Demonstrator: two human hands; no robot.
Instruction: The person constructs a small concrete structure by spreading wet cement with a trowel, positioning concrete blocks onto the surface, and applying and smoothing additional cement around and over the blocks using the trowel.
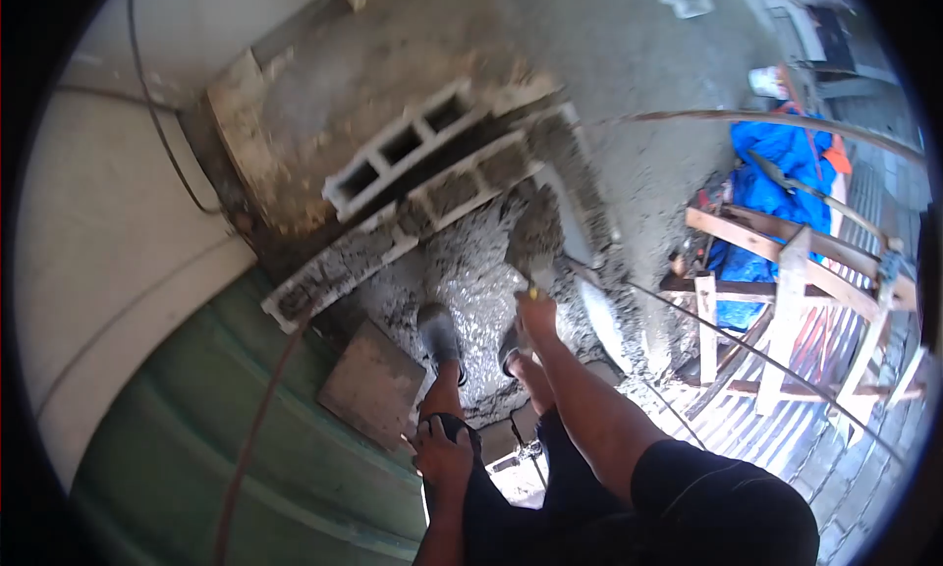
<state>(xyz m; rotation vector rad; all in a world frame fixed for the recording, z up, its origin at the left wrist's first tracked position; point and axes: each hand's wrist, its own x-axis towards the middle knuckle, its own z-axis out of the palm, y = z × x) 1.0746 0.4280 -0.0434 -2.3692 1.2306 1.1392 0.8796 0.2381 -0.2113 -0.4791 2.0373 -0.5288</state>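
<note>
My right hand [536,314] is closed round the handle of a trowel [538,266], and a heap of wet grey mortar [535,222] covers most of its blade. On my left knee rests my left hand [444,454], fingers apart and holding nothing. Ahead of my feet runs a row of concrete blocks [454,195], with mortar in and on its cavities. Another hollow block [401,146] lies behind that row, its openings showing. Both feet, in dark shoes [439,332], stand in or beside wet mortar.
A square slab [371,384] lies left of my feet, beside green corrugated sheeting [246,429]. Thin rods [747,345] cross at right. Beyond them stand a wooden frame [791,291], a blue tarp [781,173] and a shovel [771,170]. A cable [157,124] hangs along the left wall.
</note>
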